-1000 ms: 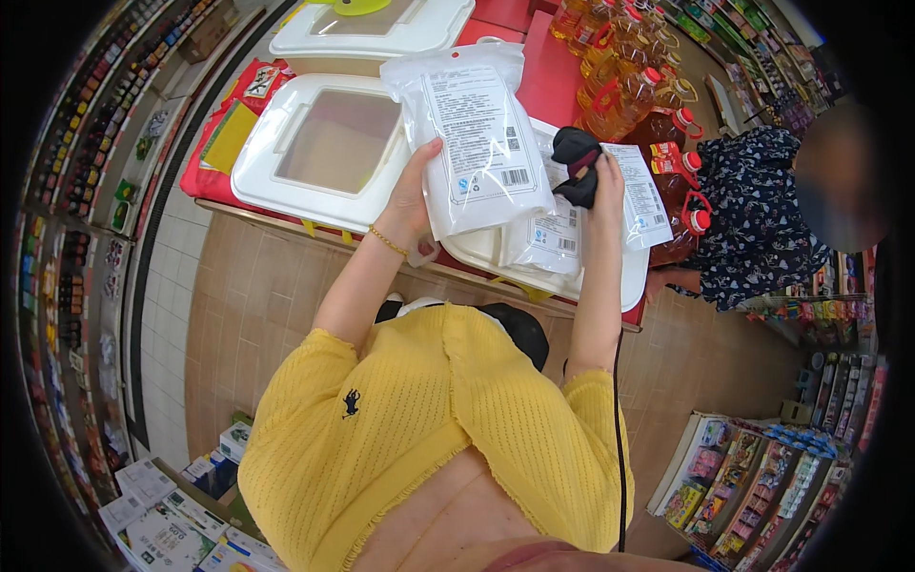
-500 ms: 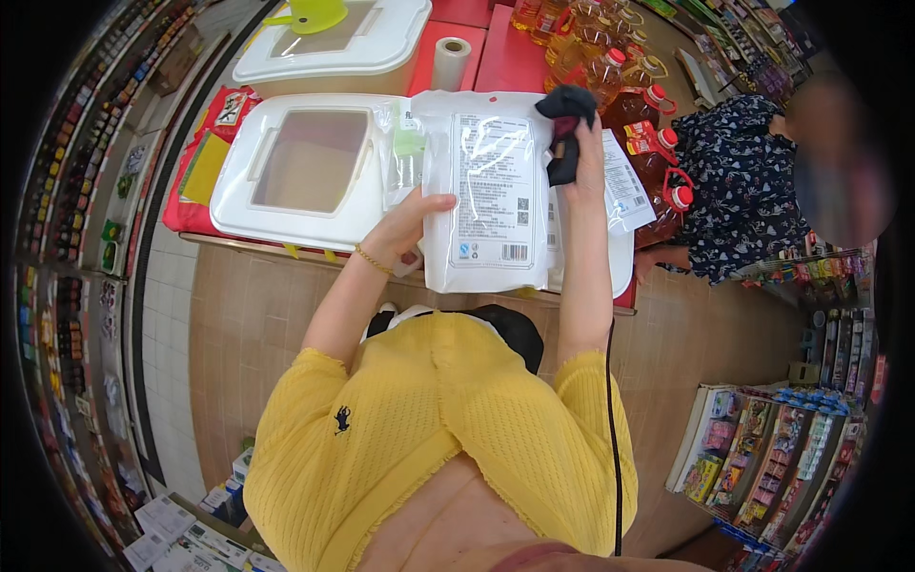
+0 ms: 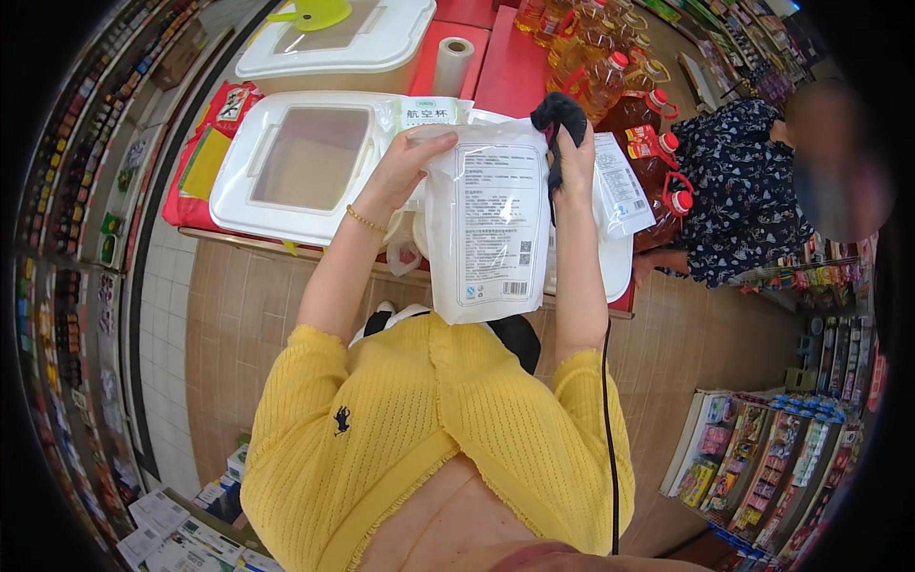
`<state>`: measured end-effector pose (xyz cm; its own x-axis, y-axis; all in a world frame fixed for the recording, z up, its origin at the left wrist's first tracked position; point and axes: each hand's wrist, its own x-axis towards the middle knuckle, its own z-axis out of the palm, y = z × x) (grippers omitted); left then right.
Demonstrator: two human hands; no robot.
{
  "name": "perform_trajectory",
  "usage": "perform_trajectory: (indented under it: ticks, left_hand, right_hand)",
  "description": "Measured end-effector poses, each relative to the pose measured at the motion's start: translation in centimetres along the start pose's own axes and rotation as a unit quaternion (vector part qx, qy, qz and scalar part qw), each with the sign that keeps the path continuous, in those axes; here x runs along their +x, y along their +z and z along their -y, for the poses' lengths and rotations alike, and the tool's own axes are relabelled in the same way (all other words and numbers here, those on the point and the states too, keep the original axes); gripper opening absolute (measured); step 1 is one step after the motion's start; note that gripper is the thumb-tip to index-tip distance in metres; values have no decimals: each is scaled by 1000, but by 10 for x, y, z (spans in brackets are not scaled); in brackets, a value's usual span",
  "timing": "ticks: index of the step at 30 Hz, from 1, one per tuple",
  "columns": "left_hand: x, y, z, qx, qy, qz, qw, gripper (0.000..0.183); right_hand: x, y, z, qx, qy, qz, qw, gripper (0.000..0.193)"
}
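A white plastic packet [image 3: 488,229] with printing on its face hangs upright in front of me, over the near edge of the table. My left hand [image 3: 405,170] pinches its upper left corner. At the upper right corner, my right hand [image 3: 575,164] grips the packet's edge together with a bunched black cloth [image 3: 562,116]. Behind the packet lies a clear pack with a green and white label [image 3: 429,112], partly hidden. Another white printed packet [image 3: 621,186] rests right of my right hand.
White-lidded bins [image 3: 233,176] stand on the red table, a green scoop [image 3: 322,13] on the far one. A plastic roll [image 3: 454,67] stands behind. Oil bottles [image 3: 605,81] crowd the right side. Another person in a dark patterned top [image 3: 739,181] is close by there. Shelves line both sides.
The packet has come nearer to me and lower, its top tilting. My left hand has moved from its left side up to the top corner. The labelled pack behind shows more.
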<state>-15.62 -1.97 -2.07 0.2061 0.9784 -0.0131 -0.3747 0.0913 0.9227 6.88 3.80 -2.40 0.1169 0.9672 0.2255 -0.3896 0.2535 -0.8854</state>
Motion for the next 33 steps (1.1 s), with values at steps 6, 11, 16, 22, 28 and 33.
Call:
perform_trajectory:
  ticks: [6, 11, 16, 22, 28, 33]
  left_hand:
    - [7, 8, 5, -106, -20, -93, 990, 38]
    - [15, 10, 17, -162, -25, -137, 977, 38]
    - [11, 24, 9, -159, -33, -129, 978, 37]
    - [12, 41, 10, -113, -43, -95, 988, 35]
    - [9, 56, 20, -111, -24, -67, 991, 38]
    - [3, 66, 24, -185, -32, -102, 977, 35]
  right_hand:
    - [-3, -1, 10, 7, -23, -116, 993, 32]
    - [-4, -13, 22, 43, -61, -169, 983, 34]
    - [-18, -28, 16, -40, -98, -142, 984, 26]
    - [-37, 6, 41, -415, -291, 85, 858, 38]
    - [-46, 34, 40, -540, -339, 158, 754, 41]
    - [-28, -15, 26, -519, -202, 91, 825, 36]
